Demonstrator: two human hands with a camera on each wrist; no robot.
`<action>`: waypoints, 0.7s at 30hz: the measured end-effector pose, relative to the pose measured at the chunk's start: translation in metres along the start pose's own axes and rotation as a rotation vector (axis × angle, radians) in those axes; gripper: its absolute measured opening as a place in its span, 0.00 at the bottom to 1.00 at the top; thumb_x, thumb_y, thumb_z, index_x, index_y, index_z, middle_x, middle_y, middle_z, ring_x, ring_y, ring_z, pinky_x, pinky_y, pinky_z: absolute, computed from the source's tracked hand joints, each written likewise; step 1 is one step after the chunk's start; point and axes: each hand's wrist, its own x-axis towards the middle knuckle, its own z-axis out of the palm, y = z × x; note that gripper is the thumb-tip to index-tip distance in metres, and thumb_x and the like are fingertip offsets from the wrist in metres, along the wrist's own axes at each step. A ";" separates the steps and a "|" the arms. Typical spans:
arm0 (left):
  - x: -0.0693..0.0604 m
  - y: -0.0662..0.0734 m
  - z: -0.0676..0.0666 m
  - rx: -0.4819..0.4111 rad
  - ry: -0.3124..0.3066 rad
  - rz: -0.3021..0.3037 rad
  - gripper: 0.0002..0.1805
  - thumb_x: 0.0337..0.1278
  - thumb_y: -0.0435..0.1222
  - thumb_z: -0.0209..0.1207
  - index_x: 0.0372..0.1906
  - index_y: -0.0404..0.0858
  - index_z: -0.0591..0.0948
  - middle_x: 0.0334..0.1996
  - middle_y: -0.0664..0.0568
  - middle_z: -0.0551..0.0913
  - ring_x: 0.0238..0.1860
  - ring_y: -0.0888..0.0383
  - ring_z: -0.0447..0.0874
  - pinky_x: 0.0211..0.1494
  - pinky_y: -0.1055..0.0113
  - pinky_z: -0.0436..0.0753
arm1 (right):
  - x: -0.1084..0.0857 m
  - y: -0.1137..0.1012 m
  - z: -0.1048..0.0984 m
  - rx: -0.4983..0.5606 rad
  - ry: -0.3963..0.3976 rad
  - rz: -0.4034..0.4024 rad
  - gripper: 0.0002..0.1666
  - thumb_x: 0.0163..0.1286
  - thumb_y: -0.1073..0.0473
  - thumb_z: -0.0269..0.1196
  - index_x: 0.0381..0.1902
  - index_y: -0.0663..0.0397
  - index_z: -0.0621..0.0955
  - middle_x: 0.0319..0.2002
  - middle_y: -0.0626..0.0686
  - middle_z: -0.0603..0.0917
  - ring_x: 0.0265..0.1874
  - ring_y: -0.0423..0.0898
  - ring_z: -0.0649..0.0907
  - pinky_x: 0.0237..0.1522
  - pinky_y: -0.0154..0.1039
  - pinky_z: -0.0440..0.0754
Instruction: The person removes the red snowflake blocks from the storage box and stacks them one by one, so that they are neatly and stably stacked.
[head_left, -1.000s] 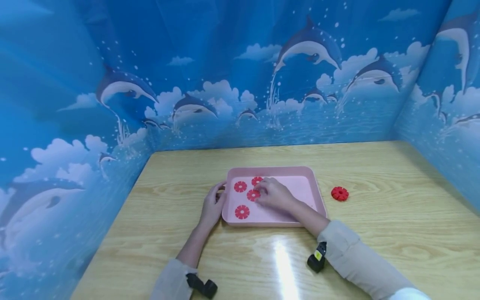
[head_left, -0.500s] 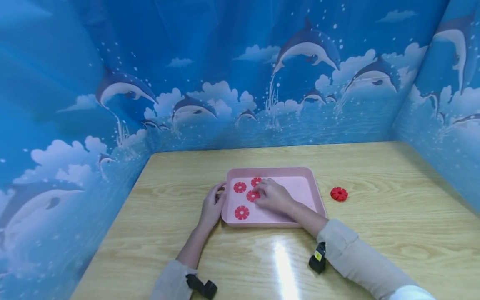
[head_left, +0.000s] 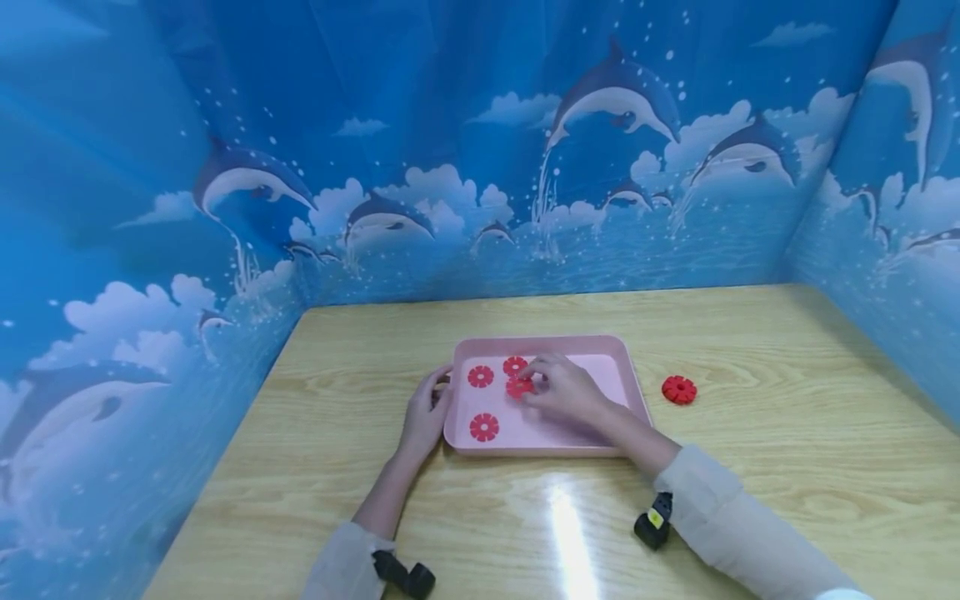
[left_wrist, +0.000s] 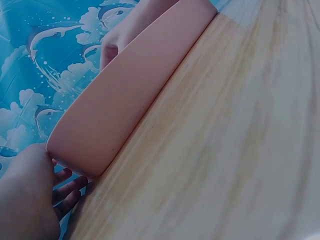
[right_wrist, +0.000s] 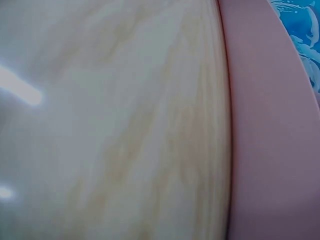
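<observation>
In the head view a pink tray (head_left: 525,451) lies on the table. My right hand (head_left: 566,390) is over its middle, pinching a red notched disc (head_left: 517,388) between thumb and fingers. Flat in the tray lie more red discs: one at the back left (head_left: 481,377), one behind the fingers (head_left: 515,366), one at the front left (head_left: 484,427). Against the tray's left wall rests my left hand (head_left: 426,412), fingers relaxed. Up close in the left wrist view, the left hand (left_wrist: 30,192) touches the tray's end. The right wrist view shows the tray wall (right_wrist: 270,130) but no hand.
On the wooden table (head_left: 765,467), right of the tray, sits another red notched piece (head_left: 679,389), perhaps stacked discs. A blue dolphin-print curtain (head_left: 450,150) encloses the back and sides. Small black wrist cameras sit at both cuffs.
My right hand has shifted right and slightly back, and the red disc at its fingertips has moved with it. The left hand stays against the tray.
</observation>
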 end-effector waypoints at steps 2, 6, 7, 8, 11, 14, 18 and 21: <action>0.000 0.000 0.000 0.000 -0.001 0.003 0.19 0.63 0.31 0.51 0.59 0.37 0.72 0.49 0.43 0.75 0.43 0.50 0.77 0.48 0.59 0.77 | -0.003 0.002 -0.005 0.016 0.009 0.013 0.18 0.51 0.54 0.70 0.41 0.51 0.82 0.44 0.50 0.77 0.39 0.45 0.76 0.39 0.39 0.78; -0.001 0.000 0.000 0.001 -0.004 0.004 0.19 0.63 0.32 0.51 0.59 0.37 0.72 0.49 0.43 0.75 0.43 0.50 0.77 0.48 0.59 0.77 | -0.010 0.006 -0.016 0.061 0.025 0.026 0.19 0.52 0.55 0.69 0.43 0.50 0.82 0.42 0.48 0.76 0.37 0.45 0.75 0.36 0.39 0.77; -0.001 0.000 0.000 0.001 -0.006 0.004 0.19 0.63 0.32 0.51 0.59 0.37 0.72 0.49 0.43 0.75 0.43 0.50 0.77 0.48 0.59 0.77 | -0.012 0.006 -0.019 0.068 0.028 0.032 0.19 0.53 0.55 0.69 0.44 0.50 0.82 0.42 0.48 0.76 0.37 0.45 0.75 0.36 0.38 0.77; -0.001 0.000 0.000 0.002 -0.006 0.003 0.19 0.63 0.32 0.51 0.59 0.37 0.72 0.49 0.43 0.75 0.43 0.50 0.77 0.48 0.59 0.77 | -0.015 0.008 -0.022 0.075 0.030 0.031 0.19 0.53 0.56 0.69 0.44 0.50 0.82 0.42 0.48 0.76 0.37 0.46 0.75 0.36 0.39 0.77; 0.000 0.000 0.000 0.006 -0.008 0.000 0.19 0.63 0.32 0.51 0.59 0.38 0.72 0.49 0.43 0.75 0.43 0.50 0.77 0.48 0.60 0.77 | -0.021 0.011 -0.030 0.069 0.050 0.027 0.19 0.52 0.57 0.69 0.45 0.50 0.82 0.42 0.48 0.77 0.37 0.47 0.75 0.34 0.39 0.76; 0.000 -0.001 0.000 0.004 -0.007 0.000 0.19 0.63 0.32 0.51 0.59 0.38 0.72 0.49 0.43 0.75 0.43 0.50 0.77 0.48 0.59 0.77 | -0.026 0.017 -0.036 0.089 0.068 0.017 0.21 0.52 0.58 0.69 0.46 0.52 0.81 0.43 0.50 0.78 0.38 0.48 0.75 0.34 0.40 0.75; 0.000 -0.001 0.000 0.002 -0.004 0.002 0.19 0.63 0.32 0.51 0.59 0.37 0.72 0.49 0.43 0.75 0.43 0.50 0.77 0.48 0.59 0.77 | -0.032 0.022 -0.044 0.121 0.098 0.017 0.21 0.52 0.59 0.69 0.46 0.53 0.81 0.45 0.51 0.78 0.39 0.49 0.74 0.36 0.42 0.75; 0.000 -0.001 0.000 0.006 -0.005 0.003 0.19 0.63 0.32 0.51 0.59 0.38 0.72 0.49 0.44 0.75 0.43 0.51 0.77 0.47 0.60 0.77 | -0.037 0.025 -0.050 0.103 0.123 0.017 0.20 0.52 0.59 0.69 0.45 0.54 0.82 0.47 0.54 0.76 0.38 0.49 0.74 0.35 0.42 0.76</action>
